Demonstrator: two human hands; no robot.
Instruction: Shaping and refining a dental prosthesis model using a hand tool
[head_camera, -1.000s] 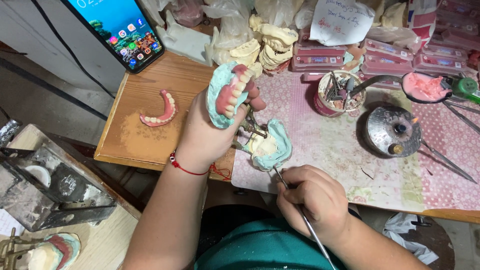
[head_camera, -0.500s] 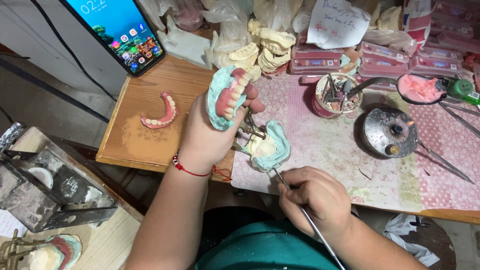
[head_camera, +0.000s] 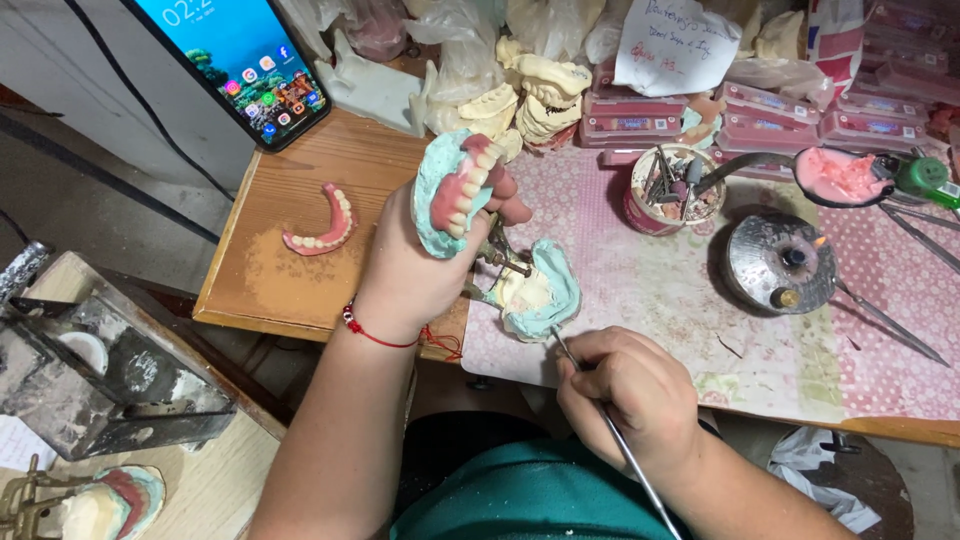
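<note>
My left hand grips a teal plaster cast carrying a pink wax denture with white teeth, held up above the table with the teeth facing me. My right hand pinches a thin metal wax tool like a pen, its tip close to the near rim of a second teal cast lying on the patterned mat. That cast sits on a small metal articulator frame, partly hidden behind my left hand.
A loose pink denture arch lies on the wooden board. A phone leans at the back left. A cup of tools, a round metal burner, a ladle of pink wax, plaster casts and stacked boxes crowd the back.
My left hand has shifted slightly with the denture cast. My right hand has stayed near the lower cast with the tool.
</note>
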